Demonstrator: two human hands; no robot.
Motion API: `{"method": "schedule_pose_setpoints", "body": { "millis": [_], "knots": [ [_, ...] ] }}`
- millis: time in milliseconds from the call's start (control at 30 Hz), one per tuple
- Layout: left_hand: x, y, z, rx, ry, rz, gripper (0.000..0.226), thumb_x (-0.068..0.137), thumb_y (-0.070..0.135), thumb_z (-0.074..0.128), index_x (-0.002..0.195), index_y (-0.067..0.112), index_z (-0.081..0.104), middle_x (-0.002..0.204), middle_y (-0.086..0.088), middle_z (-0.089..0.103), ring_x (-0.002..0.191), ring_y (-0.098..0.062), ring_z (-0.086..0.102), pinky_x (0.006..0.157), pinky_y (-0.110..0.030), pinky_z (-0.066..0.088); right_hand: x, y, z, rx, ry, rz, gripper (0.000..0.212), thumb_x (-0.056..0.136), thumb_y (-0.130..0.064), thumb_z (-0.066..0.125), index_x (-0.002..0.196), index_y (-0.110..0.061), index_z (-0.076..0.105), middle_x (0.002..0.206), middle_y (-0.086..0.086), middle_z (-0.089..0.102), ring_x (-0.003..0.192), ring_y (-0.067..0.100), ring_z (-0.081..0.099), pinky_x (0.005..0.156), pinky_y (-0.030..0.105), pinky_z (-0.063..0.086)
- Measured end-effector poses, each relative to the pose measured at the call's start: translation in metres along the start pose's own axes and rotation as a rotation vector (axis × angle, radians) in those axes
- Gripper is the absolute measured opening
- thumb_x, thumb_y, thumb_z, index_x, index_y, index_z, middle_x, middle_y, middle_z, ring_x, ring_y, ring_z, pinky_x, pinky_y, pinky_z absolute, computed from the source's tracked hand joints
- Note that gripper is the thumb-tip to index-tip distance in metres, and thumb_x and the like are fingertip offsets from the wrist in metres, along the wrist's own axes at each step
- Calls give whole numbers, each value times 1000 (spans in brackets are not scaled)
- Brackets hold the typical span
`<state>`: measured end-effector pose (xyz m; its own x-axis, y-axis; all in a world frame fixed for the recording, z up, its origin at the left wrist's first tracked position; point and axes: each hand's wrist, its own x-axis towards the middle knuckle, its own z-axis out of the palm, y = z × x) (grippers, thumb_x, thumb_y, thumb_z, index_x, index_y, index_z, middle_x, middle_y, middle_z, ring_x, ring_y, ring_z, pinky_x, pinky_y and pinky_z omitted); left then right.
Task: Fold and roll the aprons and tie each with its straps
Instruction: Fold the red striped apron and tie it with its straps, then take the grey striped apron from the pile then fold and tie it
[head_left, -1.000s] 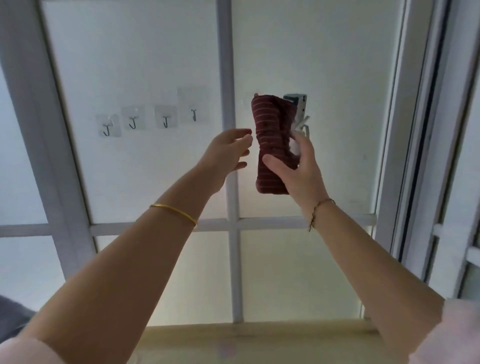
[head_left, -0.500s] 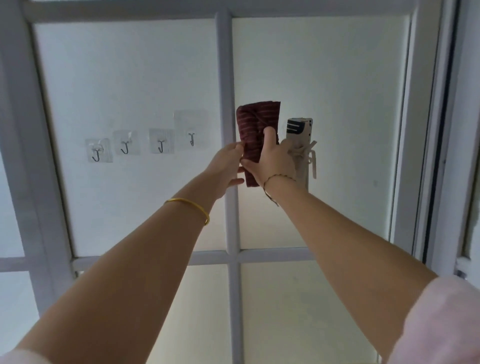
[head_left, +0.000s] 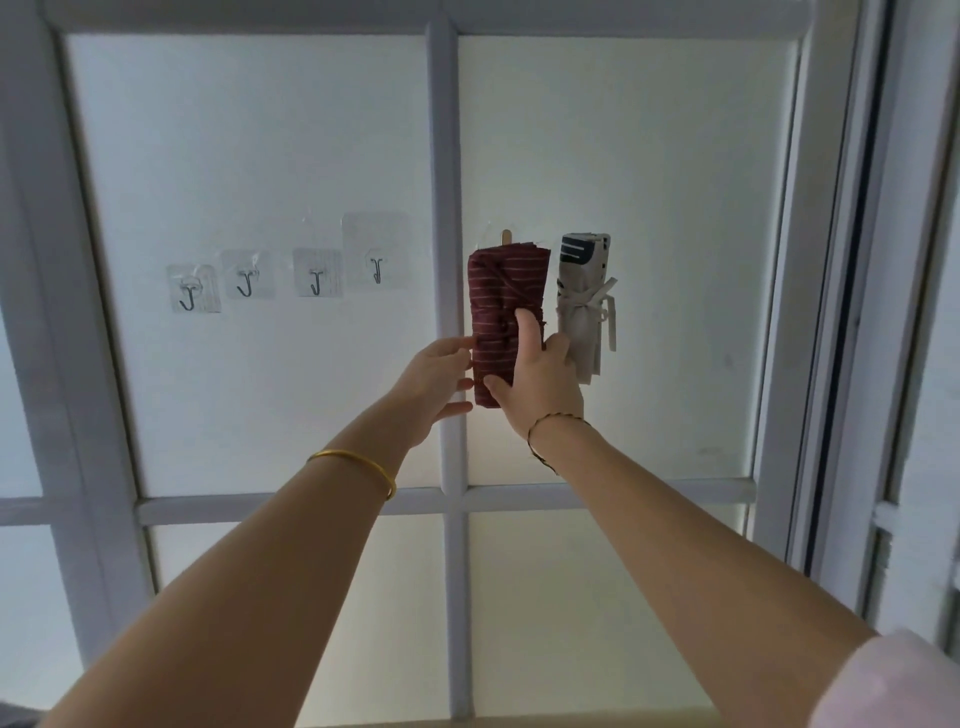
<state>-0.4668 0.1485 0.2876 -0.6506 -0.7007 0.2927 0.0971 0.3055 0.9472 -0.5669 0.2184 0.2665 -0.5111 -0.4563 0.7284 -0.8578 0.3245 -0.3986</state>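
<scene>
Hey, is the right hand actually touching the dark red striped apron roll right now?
Touching. The head view shows the right hand gripping the dark red striped apron roll, with its thumb pressed across the roll's front.

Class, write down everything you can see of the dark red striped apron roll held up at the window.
The dark red apron roll is soft-looking cloth with thin pale stripes, rolled into an upright bundle and bound by its own strap, which crosses the front diagonally to a knot near the middle. The right hand grips its lower half, thumb on the front; the left hand reaches its left edge with straight fingers. It is held before the frosted pane, left of a pale tied roll.
</scene>
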Motion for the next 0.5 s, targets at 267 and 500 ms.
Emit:
{"method": "schedule_pose_setpoints", "body": {
  "millis": [267,500],
  "knots": [
    [-40,-42,-10,42,58,-124,20,97,10,48,114,15,58,113,-6,61,99,-20,62,78,-31,56,-72,0,8,-30,85,-105,30,86,-5,54,115,-11,52,103,9,53,82,21,50,63,30,49],
    [-143,-175,-59,50,143,-455,18,94,4,50,107,10,61,99,-7,62,79,-14,62,72,-28,55,-180,-7,84,11,-738,-57,30,93,-18,46,122,-18,47,118,4,54,89,22,56,71,30,43]
  ]
}}
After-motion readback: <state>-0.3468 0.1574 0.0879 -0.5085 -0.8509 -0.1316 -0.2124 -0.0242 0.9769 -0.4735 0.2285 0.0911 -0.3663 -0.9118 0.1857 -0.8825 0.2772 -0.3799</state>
